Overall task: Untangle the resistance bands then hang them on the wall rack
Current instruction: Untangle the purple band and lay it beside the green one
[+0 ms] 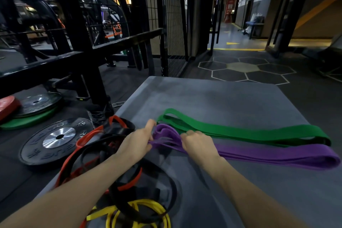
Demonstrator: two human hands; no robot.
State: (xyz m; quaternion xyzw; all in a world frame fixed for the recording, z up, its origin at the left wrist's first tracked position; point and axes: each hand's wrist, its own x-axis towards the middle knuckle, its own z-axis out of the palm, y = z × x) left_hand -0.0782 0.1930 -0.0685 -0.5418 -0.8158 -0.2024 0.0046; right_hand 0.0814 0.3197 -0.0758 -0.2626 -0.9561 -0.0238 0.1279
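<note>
Resistance bands lie across a grey mat [231,98] in the head view. The green band [240,132] rests folded flat at the far side, and the purple band [277,153] lies just beside it on the near side, its left end bunched between both hands. The left hand [137,141] pinches the purple loops from the left; the right hand [199,143] grips them with curled fingers from the right. To the near left, red, black and yellow bands [129,181] sit in a tangled pile. To finish this step well, I would keep the folds stacked evenly, draw the end straight in line with the green one, and avoid dragging it into the pile. No wall rack can be identified for certain.
</note>
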